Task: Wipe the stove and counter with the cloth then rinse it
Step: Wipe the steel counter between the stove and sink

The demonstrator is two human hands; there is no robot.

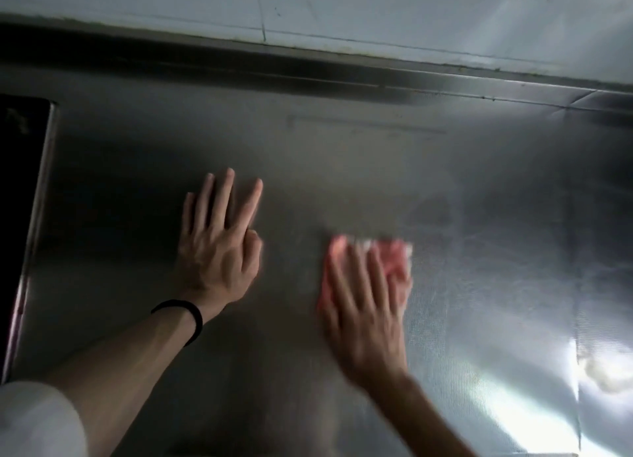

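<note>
A pink cloth (pixel 394 258) lies flat on the steel counter (pixel 342 168), right of centre. My right hand (pixel 363 306) presses down on it with straight, spread fingers; the hand and cloth are motion-blurred. My left hand (pixel 219 247) rests flat on the bare counter to the left of the cloth, fingers straight and pointing away from me, holding nothing. A black band sits on the left wrist.
The dark edge of the stove (pixel 24 196) shows at the far left, framed by a metal rim. A raised steel back ledge (pixel 308 76) runs along the tiled wall (pixel 342 14). Bright glare falls on the counter's near right part (pixel 534 388).
</note>
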